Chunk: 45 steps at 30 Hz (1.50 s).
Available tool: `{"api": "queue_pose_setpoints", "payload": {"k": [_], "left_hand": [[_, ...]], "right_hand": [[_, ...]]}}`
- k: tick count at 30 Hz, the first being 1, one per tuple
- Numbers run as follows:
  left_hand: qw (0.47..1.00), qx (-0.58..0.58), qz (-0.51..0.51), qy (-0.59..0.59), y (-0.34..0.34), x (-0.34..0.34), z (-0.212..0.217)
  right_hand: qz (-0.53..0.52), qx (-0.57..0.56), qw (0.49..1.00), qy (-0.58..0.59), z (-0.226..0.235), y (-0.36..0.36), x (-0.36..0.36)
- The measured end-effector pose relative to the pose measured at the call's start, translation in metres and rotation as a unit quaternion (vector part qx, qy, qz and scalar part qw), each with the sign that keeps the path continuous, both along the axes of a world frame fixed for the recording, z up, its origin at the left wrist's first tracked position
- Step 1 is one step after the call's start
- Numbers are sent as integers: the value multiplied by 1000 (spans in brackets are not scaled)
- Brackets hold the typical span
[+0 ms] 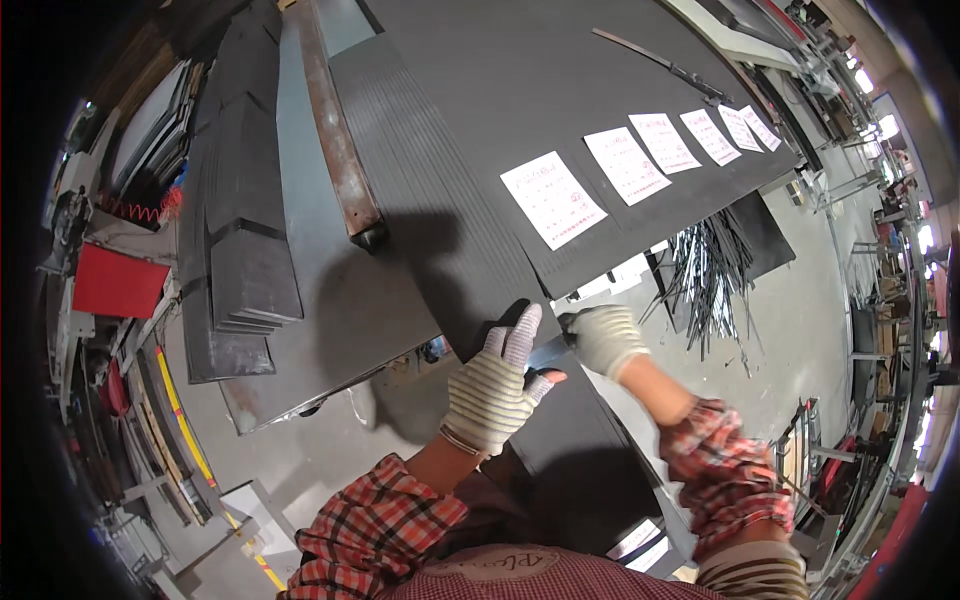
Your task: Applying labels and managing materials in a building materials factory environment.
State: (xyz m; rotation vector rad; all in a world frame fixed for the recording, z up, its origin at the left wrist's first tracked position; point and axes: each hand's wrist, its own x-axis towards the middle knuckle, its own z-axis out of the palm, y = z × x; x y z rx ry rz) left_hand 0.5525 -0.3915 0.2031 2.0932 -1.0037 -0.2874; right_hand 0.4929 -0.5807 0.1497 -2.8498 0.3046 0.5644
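Observation:
My left hand [490, 390], in a striped knitted glove, lies with its fingers stretched and thumb apart against a stack of long dark grey strips [430, 200]. My right hand [608, 340], gloved the same way, is closed round the dark handle of a tool with a flat, shiny metal blade [548, 352]. The blade points left toward my left thumb, at the near end of the strips. Whether it touches them I cannot tell. Beyond my right hand, several white printed paper sheets [553, 200] lie in a row on a broad dark panel [480, 60].
A rusty metal bar [340, 130] runs along the left of the strips. Further left, bundled dark panels [250, 220] lie on a table. A thin long tool [665, 65] rests on the far panel. Cut dark straps [705, 270] hang at the right. A red board [120, 280] stands far left.

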Motion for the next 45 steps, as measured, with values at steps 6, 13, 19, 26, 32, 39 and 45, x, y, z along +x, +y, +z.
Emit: {"api": "queue_pose_setpoints", "payload": {"k": [6,13,19,26,32,39,45], "left_hand": [[977,-129,138,-97,25,3,0],[950,-109,-29,291,83,-107,-4],[660,-325,211,643,35,-61,-36],[838,-283,239,401,58,-19,37],[875,-263,60,403,56,2,117],[870,-103,176,449,91,7,-61],[941,-318,-1,115,49,-13,-155]], "right_hand": [[-188,280,941,7,-48,-29,-6],[-76,313,874,364,135,8,-49],[-129,227,965,-34,91,18,-43],[-88,558,820,-87,140,-10,-32],[236,623,738,-110,217,3,9],[-80,560,818,107,-6,-52,15],[-177,789,585,-57,-69,7,-14]]}}
